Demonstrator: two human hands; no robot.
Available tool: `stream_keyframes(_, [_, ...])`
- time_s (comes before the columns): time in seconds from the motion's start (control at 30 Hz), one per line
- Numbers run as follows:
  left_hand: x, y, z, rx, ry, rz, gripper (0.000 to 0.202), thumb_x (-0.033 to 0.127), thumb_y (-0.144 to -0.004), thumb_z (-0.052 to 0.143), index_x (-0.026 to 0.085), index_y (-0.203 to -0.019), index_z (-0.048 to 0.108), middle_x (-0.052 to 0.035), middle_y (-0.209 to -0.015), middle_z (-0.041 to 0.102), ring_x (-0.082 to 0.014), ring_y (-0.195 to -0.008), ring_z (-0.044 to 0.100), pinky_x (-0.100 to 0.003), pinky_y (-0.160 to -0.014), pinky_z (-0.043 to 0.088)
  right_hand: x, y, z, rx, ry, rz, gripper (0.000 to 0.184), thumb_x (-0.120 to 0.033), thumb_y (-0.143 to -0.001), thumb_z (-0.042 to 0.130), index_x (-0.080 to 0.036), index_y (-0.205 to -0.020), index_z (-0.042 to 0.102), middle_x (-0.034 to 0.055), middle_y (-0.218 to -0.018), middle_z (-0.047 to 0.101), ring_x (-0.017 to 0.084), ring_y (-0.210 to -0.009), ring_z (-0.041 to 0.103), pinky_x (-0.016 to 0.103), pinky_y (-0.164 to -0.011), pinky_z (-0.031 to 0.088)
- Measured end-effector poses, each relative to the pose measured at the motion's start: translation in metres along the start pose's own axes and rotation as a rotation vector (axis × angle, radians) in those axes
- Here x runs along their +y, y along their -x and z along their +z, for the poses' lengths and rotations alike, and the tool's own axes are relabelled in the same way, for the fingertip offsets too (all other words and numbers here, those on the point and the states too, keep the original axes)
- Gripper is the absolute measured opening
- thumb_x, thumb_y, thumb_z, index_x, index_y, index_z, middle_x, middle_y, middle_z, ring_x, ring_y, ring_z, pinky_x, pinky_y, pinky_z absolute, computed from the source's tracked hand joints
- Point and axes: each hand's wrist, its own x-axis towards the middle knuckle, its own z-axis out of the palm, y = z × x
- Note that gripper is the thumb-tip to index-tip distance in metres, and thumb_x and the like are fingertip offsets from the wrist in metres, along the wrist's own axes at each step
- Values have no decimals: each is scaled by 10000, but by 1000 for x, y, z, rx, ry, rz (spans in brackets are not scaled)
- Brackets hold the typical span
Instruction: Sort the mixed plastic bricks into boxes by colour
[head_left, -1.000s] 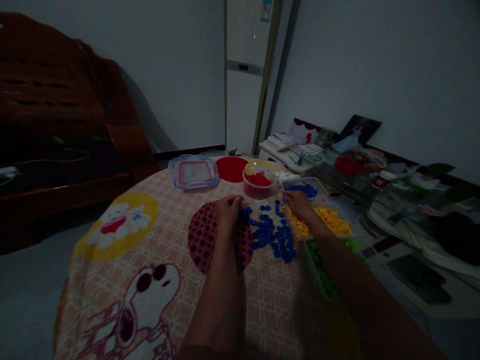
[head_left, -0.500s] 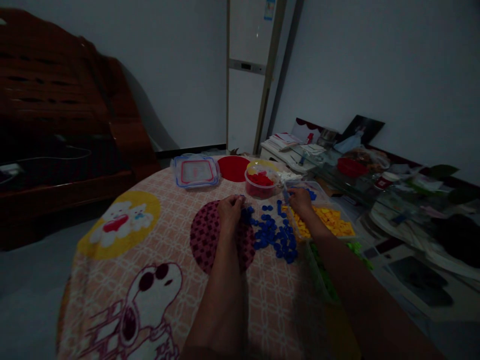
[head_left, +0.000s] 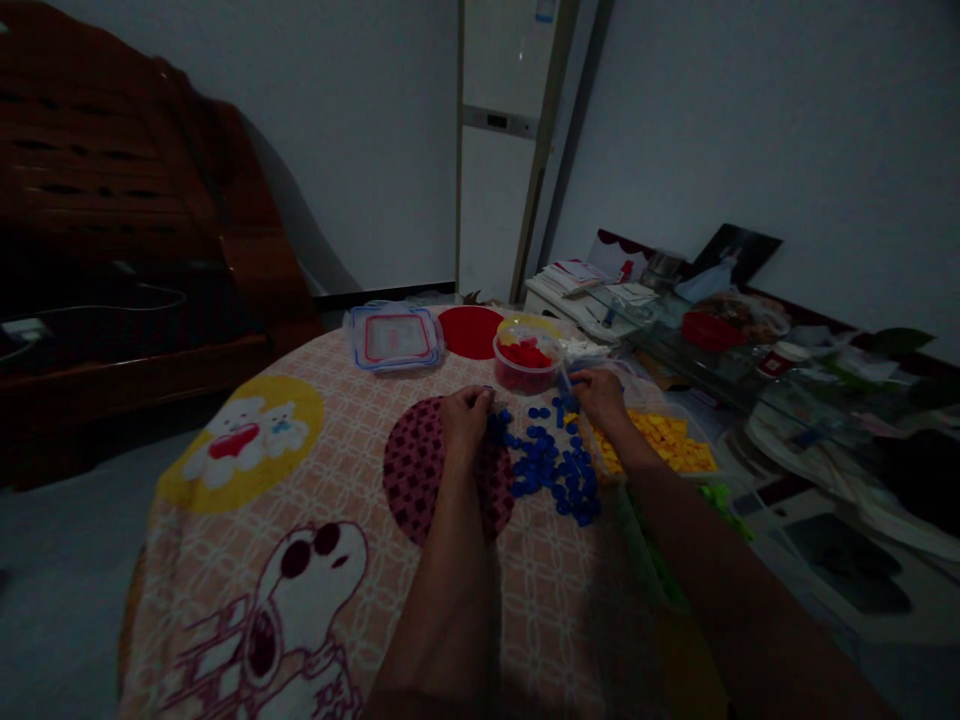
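My left hand [head_left: 465, 412] is closed in a pinch above the maroon circle on the tablecloth, with a bit of blue showing at its fingertips. Just right of it, small round blue plastic pieces [head_left: 537, 455] lie scattered in a loose heap. My right hand [head_left: 598, 396] has its fingers curled down at the near left part of a clear plastic box [head_left: 628, 372]; what they hold is hidden. Under my right wrist, yellow pieces [head_left: 675, 440] fill another section. Green pieces [head_left: 726, 508] lie in a container closer to me, partly covered by my right forearm.
A round clear tub of red pieces [head_left: 527, 360] stands behind the blue heap. Stacked clear lids with a blue rim [head_left: 396, 338] lie at the table's far left. To the right is a cluttered glass table [head_left: 675, 350]; a wooden bench [head_left: 135, 200] stands at the left.
The view has shifted slightly. My right hand remains at the clear box, with its fingers a little differently placed. My left hand keeps its pinch near the blue heap.
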Motion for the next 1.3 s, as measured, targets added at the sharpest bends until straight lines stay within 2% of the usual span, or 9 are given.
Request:
stream_keyframes(0.1, [1,0,1,-17,12,-16,271,385,-807,559,181,-722,717,-30,-680,704,-165,-646,619,-258,-617,440,-2,11,-4,46,135,-142,309,-160,-864,512,-165,-1019,778,110,-1004,766,266,-982,659,369,-914,470])
stream_keyframes(0.23, [3,0,1,-23,31,-20,250,353,-807,564,173,-758,731,-32,-706,718,-168,-666,630,-256,-623,449,-6,37,4,-116,348,-395,243,-86,-863,507,-124,-885,746,163,-918,731,281,-942,618,401,-917,428])
stream_keyframes(0.43, [3,1,1,-27,16,-32,250,348,-804,574,176,-803,756,-40,-755,745,-175,-706,656,-257,-631,456,-6,58,27,-67,474,-669,347,-40,-950,389,-177,-1047,693,92,-1004,696,260,-1042,574,483,-1096,306])
stream_keyframes(0.77, [0,0,1,-23,28,-38,274,378,-795,567,173,-786,748,-46,-763,748,-173,-710,660,-254,-631,459,-35,39,16,-345,614,-543,295,-51,-907,464,-124,-910,750,157,-888,741,278,-831,644,504,-954,337])
stream_keyframes(0.93, [1,0,0,-13,41,-32,267,383,-785,575,173,-767,740,-42,-716,727,-172,-678,638,-256,-618,446,-28,42,4,-263,530,-617,336,-42,-905,443,-133,-1068,722,145,-1026,741,267,-997,634,441,-991,336])
stream_keyframes(1.0, [1,0,0,-13,55,-30,265,384,-782,579,173,-742,733,-39,-700,718,-167,-664,626,-252,-607,435,-26,39,-8,-232,510,-554,316,-57,-891,474,-127,-1087,712,144,-1033,743,255,-1010,640,403,-971,352])
stream_keyframes(1.1, [0,0,1,-5,83,-37,259,375,-775,586,169,-719,731,-31,-672,702,-158,-633,603,-249,-597,430,-23,32,-38,-264,578,-332,240,-131,-895,503,-104,-918,741,171,-877,746,264,-885,676,360,-851,401])
stream_keyframes(1.2, [-2,-1,3,16,136,-51,245,355,-760,596,159,-718,737,-22,-648,688,-147,-603,583,-245,-589,427,-18,31,-69,-264,644,-208,235,-128,-874,530,-96,-937,754,198,-924,748,288,-909,687,337,-785,425])
stream_keyframes(1.3, [-4,-2,5,30,193,-79,240,342,-752,599,153,-729,745,-14,-636,683,-141,-586,581,-239,-575,421,-17,37,-81,-307,645,-156,276,-47,-834,523,-72,-985,753,214,-989,739,309,-973,680,347,-800,447])
